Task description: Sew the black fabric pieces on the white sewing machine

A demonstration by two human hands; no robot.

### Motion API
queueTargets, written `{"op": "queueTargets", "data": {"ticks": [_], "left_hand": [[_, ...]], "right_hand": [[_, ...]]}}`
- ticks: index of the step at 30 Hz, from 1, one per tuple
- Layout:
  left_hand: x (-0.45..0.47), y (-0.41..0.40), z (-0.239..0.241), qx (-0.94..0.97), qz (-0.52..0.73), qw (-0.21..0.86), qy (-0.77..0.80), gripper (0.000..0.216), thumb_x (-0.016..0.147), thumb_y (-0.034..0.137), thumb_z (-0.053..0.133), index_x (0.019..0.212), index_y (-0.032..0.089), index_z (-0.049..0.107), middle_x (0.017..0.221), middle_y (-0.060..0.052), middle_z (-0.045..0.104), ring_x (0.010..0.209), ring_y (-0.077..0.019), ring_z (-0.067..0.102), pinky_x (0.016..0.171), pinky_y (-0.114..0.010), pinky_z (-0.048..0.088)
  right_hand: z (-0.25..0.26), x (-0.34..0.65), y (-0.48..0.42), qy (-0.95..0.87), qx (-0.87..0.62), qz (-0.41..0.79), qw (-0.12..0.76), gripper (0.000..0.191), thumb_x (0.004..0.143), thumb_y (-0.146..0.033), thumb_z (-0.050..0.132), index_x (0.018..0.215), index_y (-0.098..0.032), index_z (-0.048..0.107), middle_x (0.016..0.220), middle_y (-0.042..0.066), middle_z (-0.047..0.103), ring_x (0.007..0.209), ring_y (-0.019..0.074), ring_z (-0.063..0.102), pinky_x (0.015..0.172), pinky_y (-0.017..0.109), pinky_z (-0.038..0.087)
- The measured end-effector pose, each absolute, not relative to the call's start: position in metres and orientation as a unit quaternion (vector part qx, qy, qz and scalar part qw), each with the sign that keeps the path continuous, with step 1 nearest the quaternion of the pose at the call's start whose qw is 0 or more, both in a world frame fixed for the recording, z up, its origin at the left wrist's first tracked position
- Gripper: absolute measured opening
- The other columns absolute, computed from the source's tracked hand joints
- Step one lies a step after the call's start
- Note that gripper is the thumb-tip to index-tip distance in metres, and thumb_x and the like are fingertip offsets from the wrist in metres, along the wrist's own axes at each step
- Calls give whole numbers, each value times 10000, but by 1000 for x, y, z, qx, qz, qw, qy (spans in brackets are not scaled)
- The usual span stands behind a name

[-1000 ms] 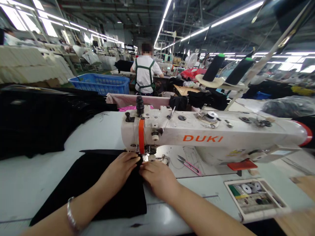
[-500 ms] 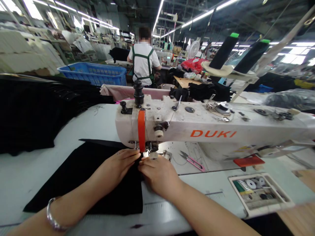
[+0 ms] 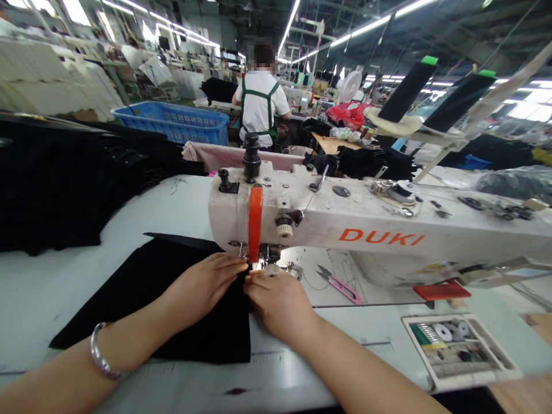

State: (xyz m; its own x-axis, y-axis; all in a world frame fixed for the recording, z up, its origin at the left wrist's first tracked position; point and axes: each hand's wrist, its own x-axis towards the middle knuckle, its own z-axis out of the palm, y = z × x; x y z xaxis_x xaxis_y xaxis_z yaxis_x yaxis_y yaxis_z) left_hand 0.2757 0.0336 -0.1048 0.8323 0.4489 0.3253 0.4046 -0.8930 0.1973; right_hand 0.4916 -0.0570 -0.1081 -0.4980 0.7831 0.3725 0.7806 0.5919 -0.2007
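Note:
A black fabric panel (image 3: 215, 339) lies on the sewing machine table, its right edge running to the needle area. My left hand (image 3: 211, 282), with a silver bangle on the wrist, lies on the panel with fingers stretched toward the presser foot. My right hand (image 3: 280, 299) has its fingers curled at the panel's right edge, close by the foot; the fingertips are partly hidden. The white sewing machine (image 3: 310, 218) carries an orange guard (image 3: 255, 224) in front of the needle. The needle itself is hidden.
Pink-handled thread snips (image 3: 342, 287) lie right of my right hand. A tray (image 3: 459, 351) of bobbins is set into the table. Stacked black fabric (image 3: 64, 190) stands at left. Beyond are a blue basket (image 3: 172, 123), thread cones (image 3: 409, 89) and a co-worker (image 3: 261, 103) seen from behind.
The camera view has shifted slightly. The panel's near edge has slid a little away from me, toward the machine. Both hands stay by the presser foot in nearly the same pose.

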Motion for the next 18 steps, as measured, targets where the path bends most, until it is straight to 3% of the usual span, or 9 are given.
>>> {"op": "queueTargets", "data": {"ticks": [7,9,12,14,16,18], "left_hand": [[270,31,-98,953,170,77,240,367,1079,215,432,1327,162,697,1346,-96,742,1278,-219,685,1146,-413,539],[263,16,-91,956,158,76,237,406,1081,354,498,1431,190,622,1435,-94,692,1329,-234,656,1128,-428,554],[254,-23,-83,967,144,35,208,962,858,686,719,1597,150,414,1595,-164,531,1434,-358,555,1070,-512,587],[250,-46,-84,968,147,-26,202,985,819,599,760,1597,109,406,1624,-179,487,1451,-397,525,1081,-541,569],[245,-54,-86,964,161,-86,196,708,897,315,647,1555,115,480,1597,-130,537,1438,-336,549,1164,-493,505],[232,-47,-85,962,174,-119,175,607,911,111,501,1517,139,535,1549,-74,600,1418,-246,574,1250,-411,405]], "right_hand": [[-101,492,-62,-870,-447,4,207,137,996,-93,595,1007,-176,703,1044,69,752,1005,214,684,877,345,522],[-96,491,-73,-871,-445,-2,208,118,1010,-124,600,1074,-170,688,1092,76,738,1041,229,665,910,369,514],[-92,485,-96,-873,-428,-11,232,81,1027,-243,624,1073,-191,666,1104,71,719,1033,244,646,902,387,507],[-94,479,-110,-869,-409,-14,277,86,1021,-272,622,980,-204,654,1012,48,719,968,227,649,862,369,504],[-97,474,-117,-850,-411,5,328,95,988,-235,606,900,-210,631,925,31,719,905,205,654,828,353,500],[-99,473,-119,-823,-430,47,367,63,931,-182,586,892,-212,625,912,27,733,882,192,665,819,343,501]]}}
